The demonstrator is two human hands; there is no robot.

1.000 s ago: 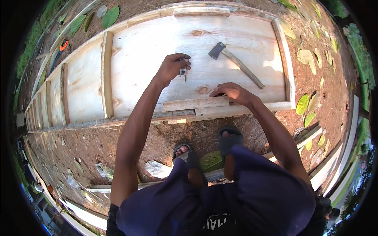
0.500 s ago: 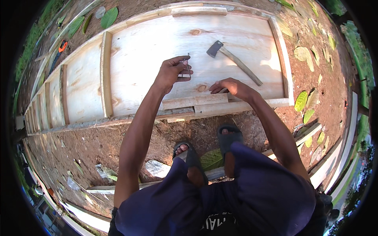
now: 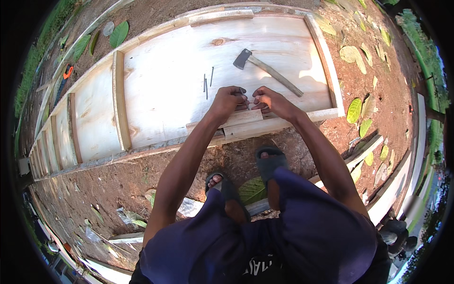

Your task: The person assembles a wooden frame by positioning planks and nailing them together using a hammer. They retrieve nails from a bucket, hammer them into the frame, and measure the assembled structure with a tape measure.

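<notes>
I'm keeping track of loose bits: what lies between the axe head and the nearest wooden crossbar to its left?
In the head view, a few thin nails lie between the axe head and the crossbar, on the pale wooden panel.

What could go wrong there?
The loose nails on the board could roll if it's bumped. The hatchet lies with its blade uncovered beyond the right hand, so a careless reach might cut it. Open sandals leave the toes bare, so something dropped could hurt them.
</notes>
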